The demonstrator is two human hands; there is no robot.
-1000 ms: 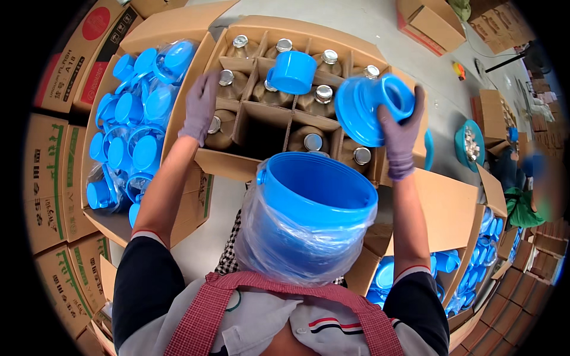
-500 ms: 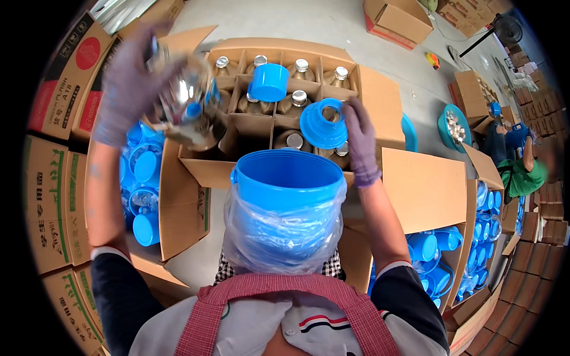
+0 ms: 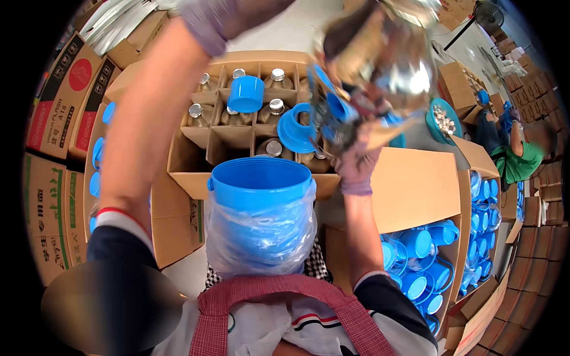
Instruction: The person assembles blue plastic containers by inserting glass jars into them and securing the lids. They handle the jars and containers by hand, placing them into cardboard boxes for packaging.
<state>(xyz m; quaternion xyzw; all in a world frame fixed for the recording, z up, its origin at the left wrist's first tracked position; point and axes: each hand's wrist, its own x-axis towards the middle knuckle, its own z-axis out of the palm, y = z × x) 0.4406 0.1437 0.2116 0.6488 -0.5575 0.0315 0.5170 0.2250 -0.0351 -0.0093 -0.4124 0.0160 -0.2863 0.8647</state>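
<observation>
A large silvered glass flask liner [image 3: 386, 65], blurred by motion, is raised over the right side of a divided carton [image 3: 249, 178]. My gloved right hand [image 3: 357, 166] grips its lower end. My gloved left hand [image 3: 231, 21] is at the top edge, left of the liner; its fingers are smeared and partly cut off. In front of my lap stands an open blue plastic flask body [image 3: 261, 184] with clear film around it. A blue cup [image 3: 246, 95] and a blue collar ring [image 3: 295, 129] rest on the carton's capped silvery liners [image 3: 276, 107].
Cartons of blue plastic parts stand at the right [image 3: 417, 240] and left, partly behind my left arm. Stacked cartons [image 3: 53, 207] line the far left. Further right are a teal basin [image 3: 443, 120], a person in green [image 3: 518, 155] and a black fan [image 3: 488, 16].
The liner has swung from the left, over the carton, to the right. My right hand has left the blue collar ring and taken the liner. My left arm has reached forward.
</observation>
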